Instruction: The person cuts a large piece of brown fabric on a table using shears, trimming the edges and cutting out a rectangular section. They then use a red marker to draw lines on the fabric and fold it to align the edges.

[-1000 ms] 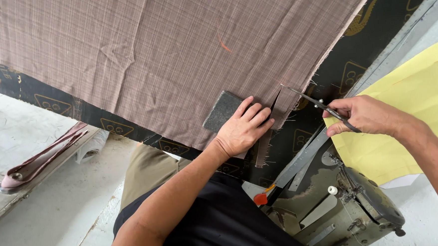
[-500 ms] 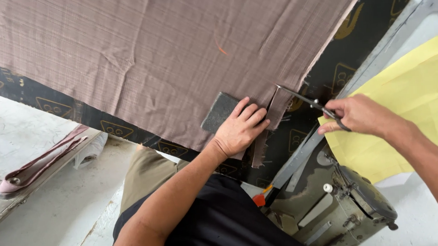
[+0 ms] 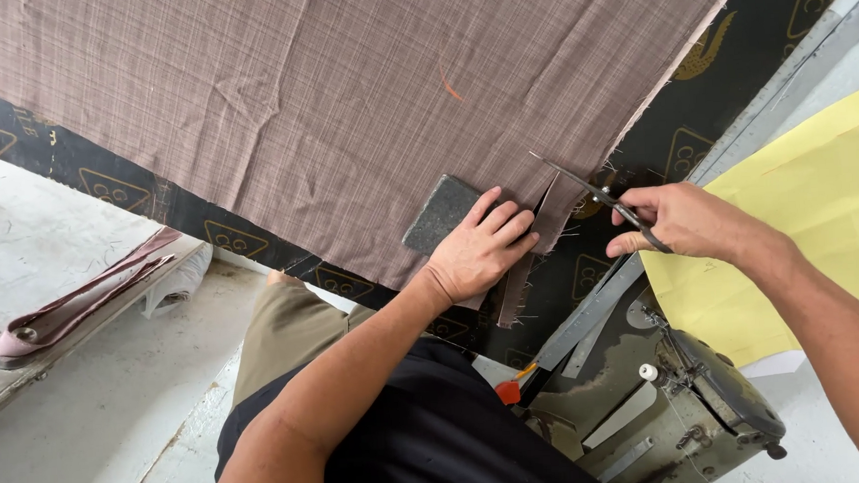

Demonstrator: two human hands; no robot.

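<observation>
The brown checked fabric (image 3: 343, 89) is pinned flat under the spread left hand (image 3: 474, 254), over a grey pad (image 3: 440, 212), so the scissors (image 3: 594, 196) gripped in the closed right hand (image 3: 678, 221) can cut beside its fingertips.
</observation>
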